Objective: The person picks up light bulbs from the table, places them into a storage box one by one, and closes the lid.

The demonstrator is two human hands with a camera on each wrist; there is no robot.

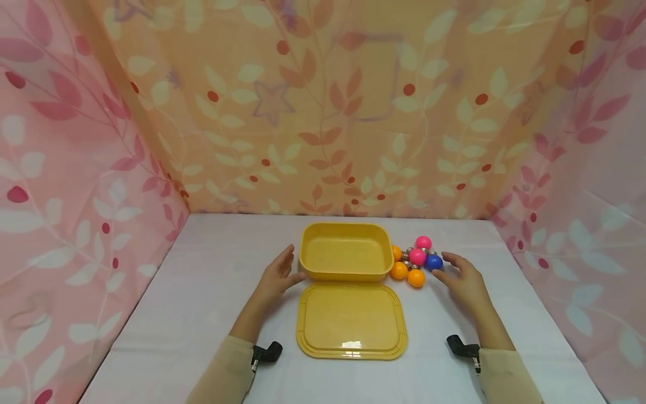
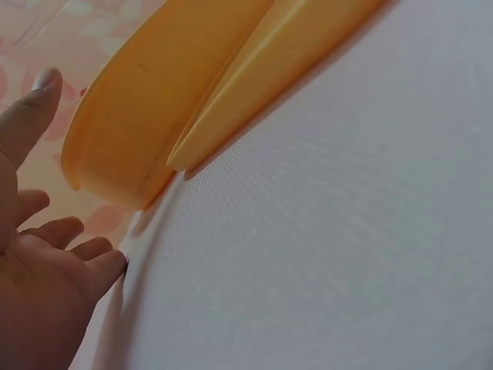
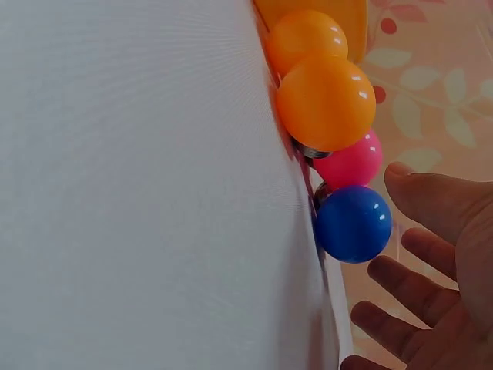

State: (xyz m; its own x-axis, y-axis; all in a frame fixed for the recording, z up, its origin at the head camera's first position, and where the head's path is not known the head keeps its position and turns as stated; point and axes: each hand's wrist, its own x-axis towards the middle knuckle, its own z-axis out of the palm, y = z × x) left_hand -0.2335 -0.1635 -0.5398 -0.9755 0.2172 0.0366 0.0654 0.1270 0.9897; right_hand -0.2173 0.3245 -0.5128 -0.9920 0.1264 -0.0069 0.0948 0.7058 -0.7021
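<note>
A yellow rectangular box stands uncovered on the white table, its inside bare. Flat in front of it lies the matching yellow lid. Small coloured light bulbs with metal bases are heaped against the box's right side: a blue bulb, pink bulbs and orange bulbs. My left hand is held beside the box's left wall, fingers spread and holding nothing. On the other side my right hand has its thumb and fingers apart, close to the blue bulb, with nothing gripped.
White cloth covers the table. An orange leaf-patterned curtain hangs behind it, with pink patterned curtains along the sides. A black wrist camera sits at the left sleeve, another black camera at the right.
</note>
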